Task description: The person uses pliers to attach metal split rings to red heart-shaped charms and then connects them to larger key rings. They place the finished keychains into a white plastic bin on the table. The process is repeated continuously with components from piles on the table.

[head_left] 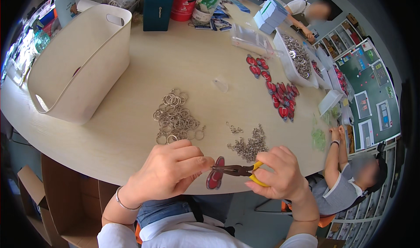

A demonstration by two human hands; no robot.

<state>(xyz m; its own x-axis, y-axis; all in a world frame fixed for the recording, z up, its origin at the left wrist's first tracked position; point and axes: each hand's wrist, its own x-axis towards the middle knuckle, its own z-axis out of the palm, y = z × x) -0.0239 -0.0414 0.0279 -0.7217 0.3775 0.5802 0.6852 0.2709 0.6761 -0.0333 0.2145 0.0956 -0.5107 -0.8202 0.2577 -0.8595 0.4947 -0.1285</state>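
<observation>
My left hand (pixel 168 171) pinches a small red charm (pixel 215 178) at the near edge of the round wooden table (pixel 183 59). In my right hand (pixel 280 171) are yellow-handled pliers (pixel 238 170), whose dark jaws meet the top of the charm at my left fingertips. Just beyond my hands lie a pile of metal key rings (pixel 175 116) and a smaller heap of little metal links (pixel 250 145). A row of more red charms (pixel 278 90) lies further right on the table.
A large cream tub (pixel 78 59) stands at the left. A white tray of metal rings (pixel 297 57) sits at the right edge. Blue and red tool holders (pixel 170 5) stand at the back. One person sits at the right (pixel 350 178), another at the far side (pixel 306 14). A cardboard box (pixel 57 200) stands below.
</observation>
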